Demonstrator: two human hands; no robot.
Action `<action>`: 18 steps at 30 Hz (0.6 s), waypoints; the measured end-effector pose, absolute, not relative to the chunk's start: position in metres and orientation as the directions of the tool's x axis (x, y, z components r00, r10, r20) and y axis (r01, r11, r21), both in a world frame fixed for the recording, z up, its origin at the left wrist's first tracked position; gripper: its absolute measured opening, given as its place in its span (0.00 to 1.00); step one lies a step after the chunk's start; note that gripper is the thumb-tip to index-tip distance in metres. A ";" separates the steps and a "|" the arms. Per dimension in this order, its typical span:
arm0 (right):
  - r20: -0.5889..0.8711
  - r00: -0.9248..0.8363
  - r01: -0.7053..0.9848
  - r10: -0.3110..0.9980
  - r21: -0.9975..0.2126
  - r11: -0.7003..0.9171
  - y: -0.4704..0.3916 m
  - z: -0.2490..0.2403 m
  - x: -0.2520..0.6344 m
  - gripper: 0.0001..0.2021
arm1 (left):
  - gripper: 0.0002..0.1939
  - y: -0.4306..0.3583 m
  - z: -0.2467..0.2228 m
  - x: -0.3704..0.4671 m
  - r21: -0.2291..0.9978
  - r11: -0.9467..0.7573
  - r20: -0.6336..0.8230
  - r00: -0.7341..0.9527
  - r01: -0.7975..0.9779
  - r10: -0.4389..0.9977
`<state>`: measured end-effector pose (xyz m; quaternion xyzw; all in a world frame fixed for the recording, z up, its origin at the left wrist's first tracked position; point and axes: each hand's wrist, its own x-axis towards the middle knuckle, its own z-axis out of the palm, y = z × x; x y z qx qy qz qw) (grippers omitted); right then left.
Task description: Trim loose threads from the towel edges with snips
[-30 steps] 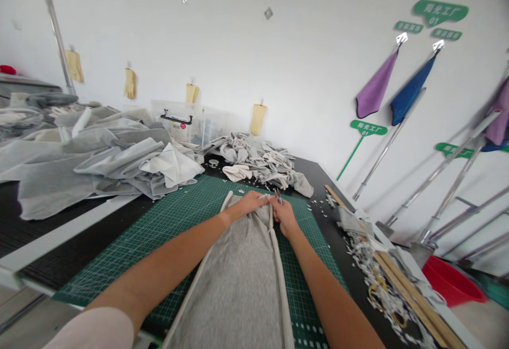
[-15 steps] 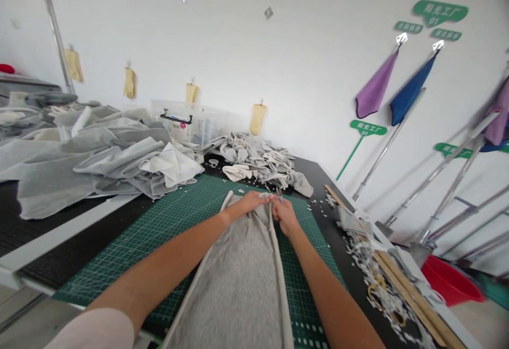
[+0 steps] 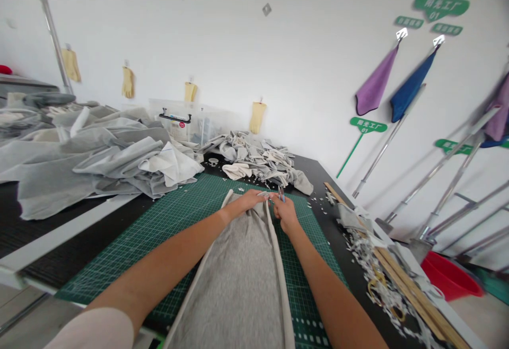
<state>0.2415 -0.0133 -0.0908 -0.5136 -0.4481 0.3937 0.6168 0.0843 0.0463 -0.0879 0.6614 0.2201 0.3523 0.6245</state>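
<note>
A long piece of grey fabric (image 3: 242,280) with pale bound edges stretches from the near edge of the view up to both hands. My left hand (image 3: 251,201) is closed on its far end, pinching the cloth near the right corner. Close beside it, my right hand (image 3: 284,212) is closed around small thread snips (image 3: 281,193), whose metal blades point up and away. Its fingertips are at the fabric's corner too; whether they also pinch the cloth I cannot tell. Beneath the fabric lies a green cutting mat (image 3: 167,248) with a grid.
Large grey fabric pieces (image 3: 99,153) heap on the left of the black table. A pile of small grey pieces (image 3: 254,155) lies behind the mat, near a clear plastic box (image 3: 178,121). Along the right edge are wooden strips (image 3: 417,296), white scraps and yellow-handled scissors (image 3: 376,288).
The snips in my right hand have tilted slightly and show more plainly above the fingers. My left hand keeps its pinch on the fabric, and the view has shifted a little.
</note>
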 end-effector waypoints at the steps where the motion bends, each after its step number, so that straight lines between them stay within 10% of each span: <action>1: 0.146 0.281 -0.026 0.949 -0.987 0.160 -0.014 -0.090 0.241 0.20 | 0.25 0.047 -0.088 0.084 0.979 -0.140 0.203 0.646 -0.148 0.736; 18: 0.137 0.258 0.003 0.956 -0.990 0.141 -0.017 -0.091 0.224 0.18 | 0.15 0.050 -0.090 0.086 0.919 -0.389 0.381 0.409 -0.069 0.829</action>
